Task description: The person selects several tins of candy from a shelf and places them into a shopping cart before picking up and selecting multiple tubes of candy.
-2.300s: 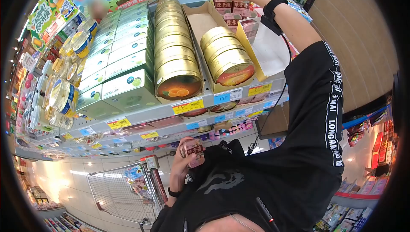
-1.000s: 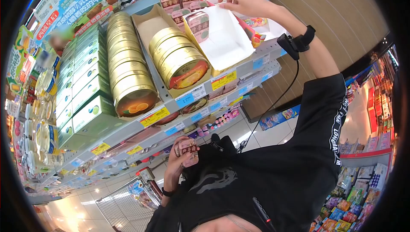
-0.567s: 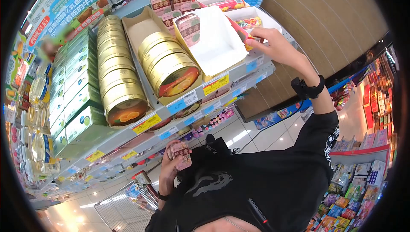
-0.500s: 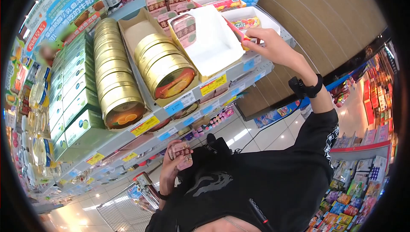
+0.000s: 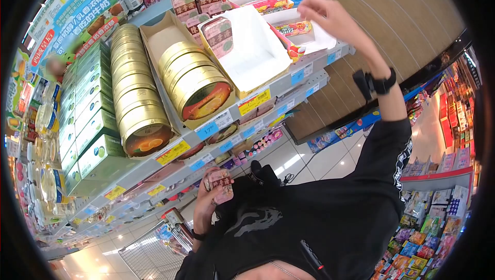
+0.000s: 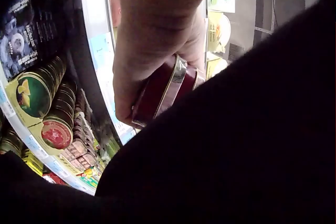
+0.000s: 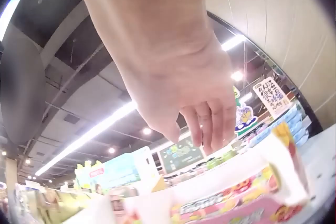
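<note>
Low in front of the torso, my left hand (image 5: 204,201) grips a flat pink candy tin (image 5: 220,186) with a dark red label. The left wrist view shows its dark red side (image 6: 160,90) under the curled fingers, partly hidden by a black sleeve. My right hand (image 5: 332,19) hovers over a white tray of Frutips candy rolls (image 5: 295,28), fingers loosely bent and holding nothing. In the right wrist view that hand (image 7: 184,98) hangs above a Frutips roll (image 7: 226,198). Left of it stands a tilted white-lined carton (image 5: 258,48) with similar pink tins (image 5: 217,35) at its left end.
Gold round tins (image 5: 139,99) stand in rows on the shelf, beside green-white boxes (image 5: 93,120). More pink tins (image 5: 196,1) are stacked behind the carton. A shopping cart (image 5: 154,249) stands lower left, and a brown wall panel (image 5: 386,22) rises at the right.
My right hand left the stacked pink tins, moved right to the carton's red-edged side, then let go and rose over the Frutips tray. My left hand keeps holding the tin.
</note>
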Demonstrator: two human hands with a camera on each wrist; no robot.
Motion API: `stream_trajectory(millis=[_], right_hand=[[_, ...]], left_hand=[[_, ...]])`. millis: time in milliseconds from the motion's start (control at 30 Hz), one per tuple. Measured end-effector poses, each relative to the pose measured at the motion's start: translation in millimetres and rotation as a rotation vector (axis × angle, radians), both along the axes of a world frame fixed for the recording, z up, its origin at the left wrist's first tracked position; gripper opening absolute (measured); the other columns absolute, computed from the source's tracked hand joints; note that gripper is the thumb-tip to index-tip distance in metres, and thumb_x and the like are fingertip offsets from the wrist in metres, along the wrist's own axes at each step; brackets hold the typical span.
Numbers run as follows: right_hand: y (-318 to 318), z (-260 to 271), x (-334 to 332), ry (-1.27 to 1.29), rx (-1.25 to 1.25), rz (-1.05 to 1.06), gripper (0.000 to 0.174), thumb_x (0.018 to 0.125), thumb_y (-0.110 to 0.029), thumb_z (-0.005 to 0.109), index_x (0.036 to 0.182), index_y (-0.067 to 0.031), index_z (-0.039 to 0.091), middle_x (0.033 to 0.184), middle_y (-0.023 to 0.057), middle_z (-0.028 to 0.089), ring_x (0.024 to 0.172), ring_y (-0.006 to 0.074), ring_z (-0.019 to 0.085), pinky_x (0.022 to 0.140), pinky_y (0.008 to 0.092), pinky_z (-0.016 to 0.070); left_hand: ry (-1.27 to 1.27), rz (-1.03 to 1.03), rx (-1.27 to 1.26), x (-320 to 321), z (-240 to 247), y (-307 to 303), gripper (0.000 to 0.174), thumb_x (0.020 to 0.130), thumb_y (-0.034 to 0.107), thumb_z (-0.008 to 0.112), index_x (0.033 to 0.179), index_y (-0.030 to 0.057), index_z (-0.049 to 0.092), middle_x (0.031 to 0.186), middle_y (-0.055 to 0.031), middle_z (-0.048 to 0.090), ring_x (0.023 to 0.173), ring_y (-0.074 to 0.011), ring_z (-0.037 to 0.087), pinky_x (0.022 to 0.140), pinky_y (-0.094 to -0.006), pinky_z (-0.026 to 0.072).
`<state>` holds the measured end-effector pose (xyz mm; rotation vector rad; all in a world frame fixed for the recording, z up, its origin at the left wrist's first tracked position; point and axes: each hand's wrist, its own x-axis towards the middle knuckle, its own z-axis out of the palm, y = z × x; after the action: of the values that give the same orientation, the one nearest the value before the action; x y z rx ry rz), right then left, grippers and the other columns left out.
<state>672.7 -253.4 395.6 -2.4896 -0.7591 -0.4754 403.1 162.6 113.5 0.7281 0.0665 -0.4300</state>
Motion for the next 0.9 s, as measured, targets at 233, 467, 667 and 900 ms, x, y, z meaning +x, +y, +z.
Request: stream_trajectory(millis=[233,467,667,900], right_hand=[[-25,-7,115,0.187,-0.328,-0.387,0.044,0.093,-0.041,0.064,0.092,0.0007,0.076,0.078,0.0155,0.072,0.071,0.0239,0.069,0.068,0.0376,0.0547],[-32,-16,142,0.141,-0.365,-0.383,0.028,0.085,-0.028,0.067,0.087,-0.0021,0.077,0.07,0.0128,0.069,0.065,0.0187,0.064,0.062,0.0359,0.0503],[-26,-9,131,0.153,-0.443,-0.393,0.025,0.081,-0.023,0.068,0.086,-0.001,0.077,0.072,0.0155,0.07,0.065,0.0205,0.066,0.061,0.0363,0.0502],[-23,-6,123,0.114,-0.428,-0.412,0.028,0.084,-0.027,0.068,0.093,-0.0017,0.074,0.081,0.0163,0.071,0.072,0.023,0.067,0.066,0.0373,0.0523]], left_hand=[[0.033,-0.001,0.005,-1,0,-1,0.065,0.082,0.0,0.074,0.138,0.0042,0.04,0.12,-0.0169,0.063,0.108,-0.034,0.067,0.087,-0.0426,0.0584],[0.02,0.057,-0.001,-7,-3,0,0.065,0.081,0.002,0.075,0.137,0.0045,0.041,0.119,-0.0158,0.063,0.108,-0.0327,0.067,0.087,-0.0418,0.058],[0.018,0.042,0.025,-5,0,-1,0.065,0.082,0.003,0.076,0.136,0.0038,0.041,0.119,-0.0152,0.063,0.107,-0.0319,0.067,0.087,-0.0411,0.0577],[-0.002,0.028,0.031,-5,-3,-1,0.066,0.081,0.005,0.077,0.136,0.0032,0.041,0.119,-0.0144,0.062,0.107,-0.0308,0.067,0.087,-0.04,0.0575]])
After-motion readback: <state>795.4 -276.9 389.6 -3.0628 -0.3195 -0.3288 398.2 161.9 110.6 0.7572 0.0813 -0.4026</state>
